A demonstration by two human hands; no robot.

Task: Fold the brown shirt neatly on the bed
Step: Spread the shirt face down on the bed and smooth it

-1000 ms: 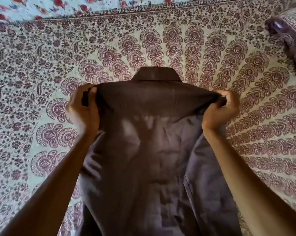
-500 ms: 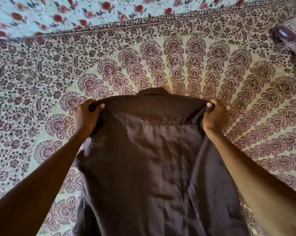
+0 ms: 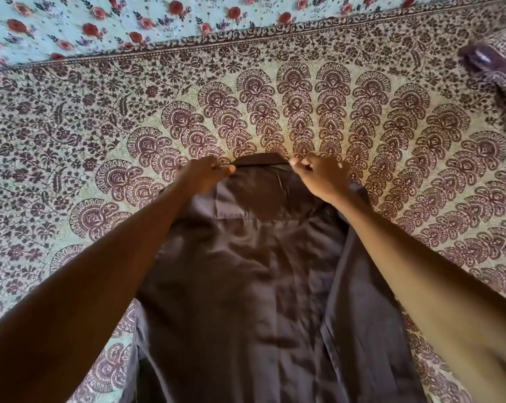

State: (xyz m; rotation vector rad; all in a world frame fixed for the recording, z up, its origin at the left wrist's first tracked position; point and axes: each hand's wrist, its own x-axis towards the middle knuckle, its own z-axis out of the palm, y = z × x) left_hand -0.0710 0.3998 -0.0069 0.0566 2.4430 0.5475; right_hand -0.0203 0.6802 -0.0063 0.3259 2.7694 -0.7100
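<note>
A: Views logged?
B: One, head-worn, wide-angle. Looks forward and steeply down over both forearms onto the bed (image 3: 71, 141).
A: Range?
B: Close: left hand (image 3: 201, 175) and right hand (image 3: 318, 177) sit mid-frame, forearms run out through the bottom corners; brown shirt (image 3: 246, 286) fills lower centre.
A: Far edge?
B: Floral sheet (image 3: 158, 16) along the top; pattern lines bow near the borders, wide-lens curvature.

A cream bedspread (image 3: 71, 146) printed with maroon paisley fans covers the bed (image 3: 438, 205). Along its far edge lies a pale blue sheet (image 3: 71, 18) with red roses. A maroon-printed pillow (image 3: 504, 71) sits far right.
</note>
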